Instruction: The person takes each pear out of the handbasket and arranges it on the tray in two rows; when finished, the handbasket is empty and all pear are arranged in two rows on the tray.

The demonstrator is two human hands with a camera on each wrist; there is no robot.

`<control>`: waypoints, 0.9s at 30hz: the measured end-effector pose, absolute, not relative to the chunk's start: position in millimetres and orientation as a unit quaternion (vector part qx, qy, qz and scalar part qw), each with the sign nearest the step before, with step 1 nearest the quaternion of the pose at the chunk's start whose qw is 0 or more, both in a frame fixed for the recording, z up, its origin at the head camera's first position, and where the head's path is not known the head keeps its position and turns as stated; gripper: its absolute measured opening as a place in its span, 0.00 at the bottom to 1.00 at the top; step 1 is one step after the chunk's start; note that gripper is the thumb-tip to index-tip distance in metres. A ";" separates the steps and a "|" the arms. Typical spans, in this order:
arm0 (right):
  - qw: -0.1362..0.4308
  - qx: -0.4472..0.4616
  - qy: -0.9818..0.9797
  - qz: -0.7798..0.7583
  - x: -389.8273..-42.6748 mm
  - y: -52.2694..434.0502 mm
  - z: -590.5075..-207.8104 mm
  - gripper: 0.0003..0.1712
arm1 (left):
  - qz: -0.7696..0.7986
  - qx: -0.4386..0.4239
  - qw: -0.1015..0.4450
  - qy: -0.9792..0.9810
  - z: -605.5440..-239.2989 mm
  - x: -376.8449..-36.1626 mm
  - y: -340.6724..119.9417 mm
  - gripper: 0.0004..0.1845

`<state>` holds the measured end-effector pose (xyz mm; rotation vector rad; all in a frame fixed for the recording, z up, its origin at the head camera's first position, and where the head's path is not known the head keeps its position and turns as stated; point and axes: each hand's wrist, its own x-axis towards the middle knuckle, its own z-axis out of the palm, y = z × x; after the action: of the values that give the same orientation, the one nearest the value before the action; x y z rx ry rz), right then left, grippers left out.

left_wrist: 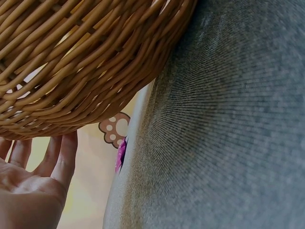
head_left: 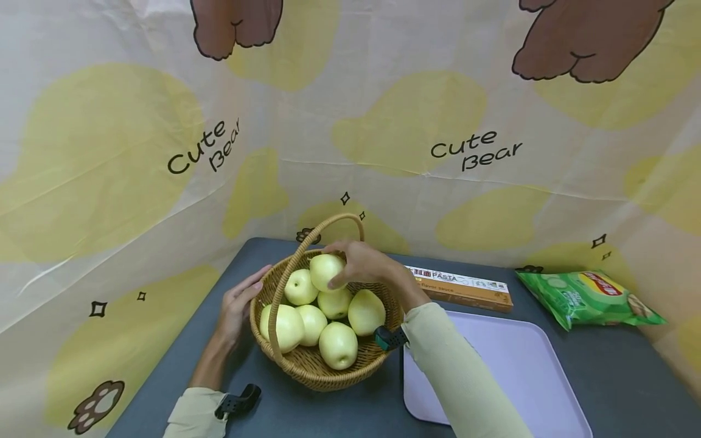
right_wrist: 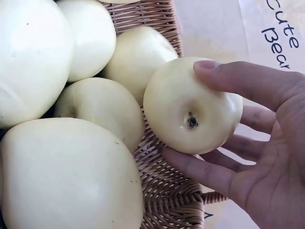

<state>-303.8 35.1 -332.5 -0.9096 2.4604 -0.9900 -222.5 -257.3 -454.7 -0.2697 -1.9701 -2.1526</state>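
A woven wicker basket (head_left: pixel 306 365) with an arched handle stands on the dark grey table (head_left: pixel 630 377) and holds several pale yellow-green apples. My right hand (head_left: pixel 358 264) grips one apple (head_left: pixel 324 271) at the top of the pile; in the right wrist view its fingers (right_wrist: pixel 248 81) and thumb curl round that apple (right_wrist: pixel 190 112) above the basket wall (right_wrist: pixel 167 186). My left hand (head_left: pixel 241 301) rests with straight fingers against the basket's left side. The left wrist view shows its open palm (left_wrist: pixel 28 188) just under the basket's weave (left_wrist: pixel 86 62).
A lilac tray (head_left: pixel 515 371) lies right of the basket. Behind it are a long pasta box (head_left: pixel 465 287) and a green snack bag (head_left: pixel 588 298). A yellow "Cute Bear" cloth (head_left: pixel 471 149) walls in the back and sides of the table.
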 end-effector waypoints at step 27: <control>0.095 -0.352 0.848 -0.384 -258.6 88.3 -315.4 0.43 | -0.732 -0.104 0.102 -0.666 -453.5 -220.2 -258.4 0.26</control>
<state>-258.6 88.3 -315.4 -1.0451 2.5151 -1.1375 -220.2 -258.4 -453.5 -0.3084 -1.9659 -2.1600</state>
